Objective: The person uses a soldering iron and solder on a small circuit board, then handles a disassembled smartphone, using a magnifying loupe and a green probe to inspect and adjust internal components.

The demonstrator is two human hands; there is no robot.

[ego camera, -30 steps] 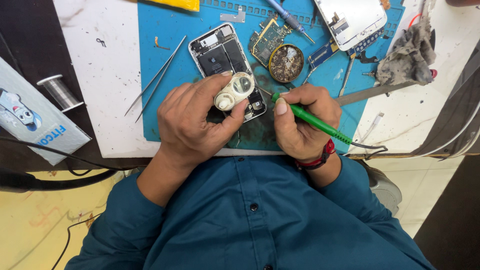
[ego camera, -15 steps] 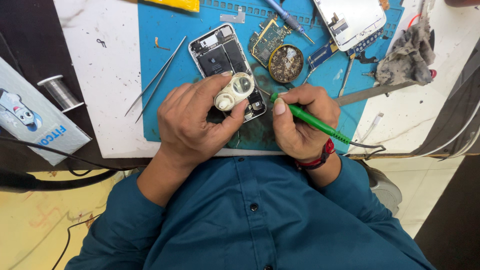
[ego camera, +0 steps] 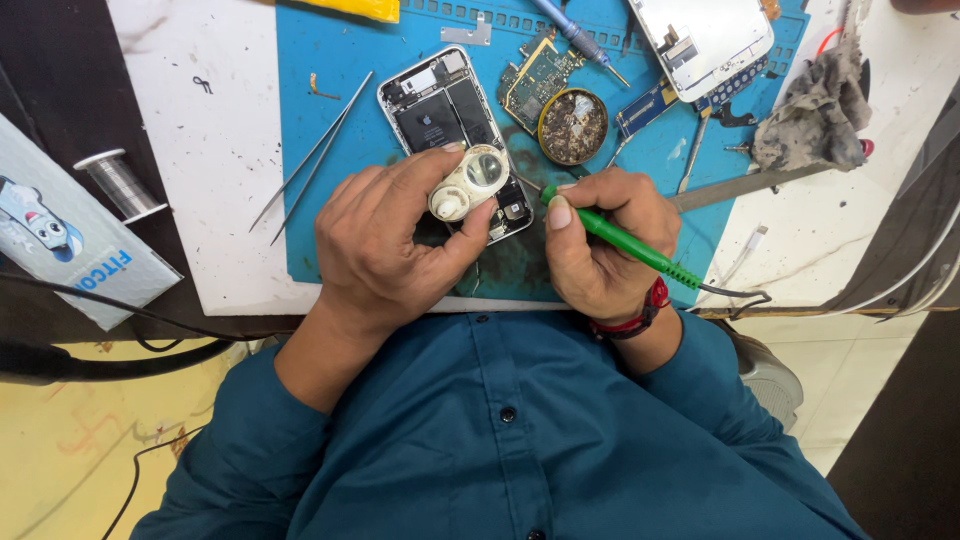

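Note:
My left hand (ego camera: pixel 392 240) holds a small white magnifier loupe (ego camera: pixel 468 182) over the lower end of an opened phone body (ego camera: pixel 440 110) lying on a blue work mat (ego camera: pixel 340 50). My right hand (ego camera: pixel 600 245) grips a green-handled soldering iron (ego camera: pixel 630 246) like a pen, its tip pointing at the phone's lower right corner beside the loupe. The iron's black cord trails off to the right. The phone's bottom edge is hidden under my fingers.
Metal tweezers (ego camera: pixel 312 158) lie left of the phone. A circuit board (ego camera: pixel 535 82), a round tin of brass wool (ego camera: pixel 573 126), a white phone screen (ego camera: pixel 710 40), a grey rag (ego camera: pixel 815 115) and a solder spool (ego camera: pixel 118 184) sit around the mat.

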